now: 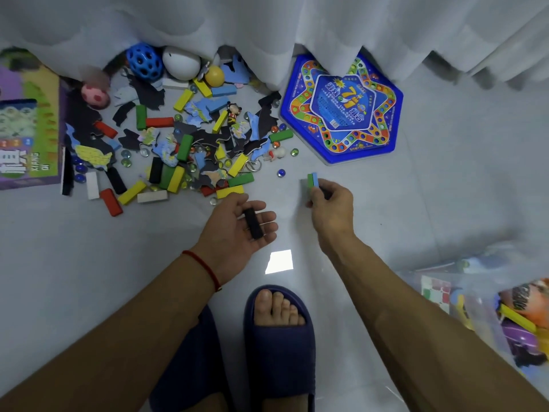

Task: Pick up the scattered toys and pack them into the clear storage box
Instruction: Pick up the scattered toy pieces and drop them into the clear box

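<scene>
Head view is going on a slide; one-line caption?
Left hand cradles a black block, right hand grips stacked blocks beside scattered toys.

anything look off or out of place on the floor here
Mostly the expected mess: coloured wooden blocks, dark puzzle pieces and glass marbles strewn in one heap. The oddity is the blue hexagonal game board, its far edge tucked under the white curtain.

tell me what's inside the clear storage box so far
Through the clear storage box wall show a white cube puzzle, an orange toy, a yellow block and something purple. Anything beneath them or beyond the frame edge is hidden.
</scene>
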Available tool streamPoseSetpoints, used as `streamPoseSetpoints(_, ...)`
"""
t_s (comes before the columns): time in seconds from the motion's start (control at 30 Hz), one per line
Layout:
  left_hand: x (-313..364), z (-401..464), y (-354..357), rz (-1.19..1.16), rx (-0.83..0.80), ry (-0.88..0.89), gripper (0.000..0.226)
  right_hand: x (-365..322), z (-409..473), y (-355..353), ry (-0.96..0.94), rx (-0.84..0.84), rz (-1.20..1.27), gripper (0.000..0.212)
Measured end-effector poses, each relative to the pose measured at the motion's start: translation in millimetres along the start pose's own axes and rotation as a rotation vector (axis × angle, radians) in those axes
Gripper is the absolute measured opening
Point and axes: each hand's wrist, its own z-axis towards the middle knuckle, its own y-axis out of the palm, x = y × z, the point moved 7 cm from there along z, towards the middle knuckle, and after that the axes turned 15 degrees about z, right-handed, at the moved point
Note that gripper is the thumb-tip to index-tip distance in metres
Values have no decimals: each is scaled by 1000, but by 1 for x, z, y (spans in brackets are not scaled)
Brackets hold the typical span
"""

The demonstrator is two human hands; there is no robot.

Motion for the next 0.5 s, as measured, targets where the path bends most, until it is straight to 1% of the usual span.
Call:
streamPoseSetpoints(0.07,10,-18,16,18,-36,4,39,-19,-29,-13,109,4,240,29)
streamPoseSetpoints(0.1,17,-30,28,42,-66,10,43,-32,-47,-24,133,-1,337,27)
streamPoseSetpoints(0.17,32,-59,63,134,-165,26,45,-61,-82,-55,130,-29,516,19)
streamPoseSetpoints(0.23,43,-94,109,275,-281,38,45,-82,-114,-107,100,-19,651,17)
streamPoseSetpoints(0.33,42,-144,192,531,-449,33,45,-93,-151,-211,104,115,854,16)
streamPoseSetpoints(0.4,30,-178,245,700,-566,15,35,-86,-172,-278,125,243,930,19)
streamPoseSetpoints(0.43,25,-192,268,784,-599,21,27,-81,-179,-305,139,296,953,16)
streamPoseSetpoints(0.47,21,-203,286,864,-597,37,25,-75,-186,-325,160,329,972,11)
streamPoseSetpoints(0.5,18,-211,298,944,-570,63,29,-69,-191,-339,183,351,980,11)
